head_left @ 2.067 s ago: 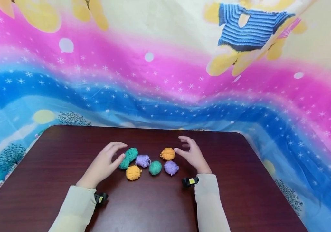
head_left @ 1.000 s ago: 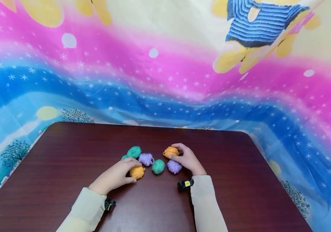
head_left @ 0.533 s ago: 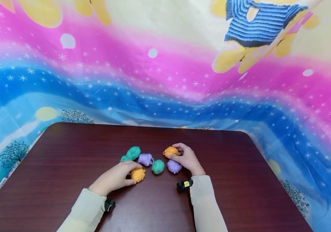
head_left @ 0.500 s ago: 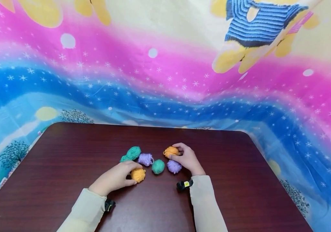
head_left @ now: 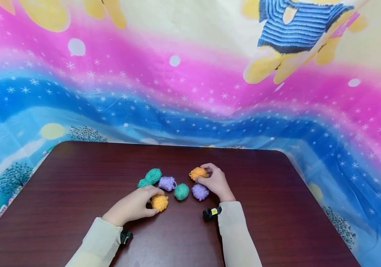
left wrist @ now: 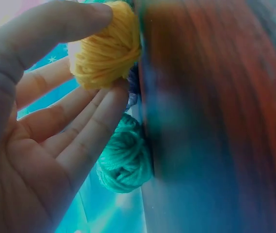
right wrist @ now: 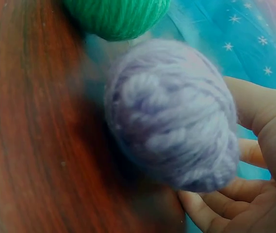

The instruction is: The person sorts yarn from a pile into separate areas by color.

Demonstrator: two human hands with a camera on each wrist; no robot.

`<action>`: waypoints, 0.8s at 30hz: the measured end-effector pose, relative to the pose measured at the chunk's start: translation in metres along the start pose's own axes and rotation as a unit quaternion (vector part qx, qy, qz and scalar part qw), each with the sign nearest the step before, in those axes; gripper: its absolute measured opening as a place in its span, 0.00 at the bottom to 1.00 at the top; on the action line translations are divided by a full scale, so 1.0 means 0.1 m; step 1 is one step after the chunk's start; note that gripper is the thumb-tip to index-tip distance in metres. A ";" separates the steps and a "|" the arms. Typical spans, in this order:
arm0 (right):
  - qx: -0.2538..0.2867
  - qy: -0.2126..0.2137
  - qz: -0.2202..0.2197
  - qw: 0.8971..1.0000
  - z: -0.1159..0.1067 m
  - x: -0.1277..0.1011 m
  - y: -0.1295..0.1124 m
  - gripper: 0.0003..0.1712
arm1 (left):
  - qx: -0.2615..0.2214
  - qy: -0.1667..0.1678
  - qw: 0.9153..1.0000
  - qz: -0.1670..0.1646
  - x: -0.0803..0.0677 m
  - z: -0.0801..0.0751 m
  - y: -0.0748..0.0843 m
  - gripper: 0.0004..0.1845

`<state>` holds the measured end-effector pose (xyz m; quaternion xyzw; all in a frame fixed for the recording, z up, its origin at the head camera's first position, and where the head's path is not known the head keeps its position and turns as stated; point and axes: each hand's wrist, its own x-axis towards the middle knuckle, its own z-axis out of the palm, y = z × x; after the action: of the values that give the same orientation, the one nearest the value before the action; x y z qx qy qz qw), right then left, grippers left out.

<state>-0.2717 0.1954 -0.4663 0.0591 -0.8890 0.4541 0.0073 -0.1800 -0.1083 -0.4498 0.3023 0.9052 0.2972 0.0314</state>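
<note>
- Bright cartoon cloth (head_left: 190, 92), pink and blue with stars, hangs behind a dark wood surface (head_left: 60, 207). From the head view, six small yarn balls sit bunched near the surface's middle, a little toward its far edge, close enough that either hand reaches any of them.
- My left hand (head_left: 133, 204) has thumb and fingers curled round the near orange ball (head_left: 160, 202), the ball closest to my edge of the surface, so it is the easy one to pinch from that side.
- My right hand (head_left: 214, 181) curls round the far orange ball (head_left: 197, 173) at the right of the bunch. The right purple ball (head_left: 199, 191) lies just under the heel of that hand.
- Between my hands lie the round green ball (head_left: 181, 191), the left purple ball (head_left: 166, 183) and the long green ball (head_left: 150, 177), none of them held.
- Left wrist view: my thumb presses the near orange ball (left wrist: 106, 46) from one side and my fingers (left wrist: 79, 131) back it from the other, a light pinch that keeps the soft yarn from rolling. A green ball (left wrist: 125, 158) rests on the surface just behind my fingers.
- Right wrist view: the right purple ball (right wrist: 174, 116) fills the frame, lying on the surface against my palm side, fingers (right wrist: 220, 206) bent behind it. The orange ball I hold is out of this view. The round green ball (right wrist: 116, 17) sits just beyond.
</note>
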 end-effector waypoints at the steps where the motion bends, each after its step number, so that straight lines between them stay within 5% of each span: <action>1: 0.002 0.002 0.002 1.000 0.00 0.00 -0.01 0.27 | -0.002 0.003 1.000 0.001 0.00 0.00 0.00 0.22; 12: 0.033 0.020 -0.028 0.999 -0.02 -0.01 -0.11 0.29 | -0.017 0.079 0.997 -0.008 -0.02 -0.12 -0.05 0.26; 24: 0.097 0.027 -0.101 0.990 0.04 -0.08 -0.36 0.31 | -0.049 0.175 0.982 -0.048 -0.09 -0.30 -0.13 0.28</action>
<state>-0.2592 0.1724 -0.4399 0.1370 -0.8298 0.5362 0.0714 -0.1867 -0.1377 -0.4335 0.2000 0.8945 0.3878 -0.0980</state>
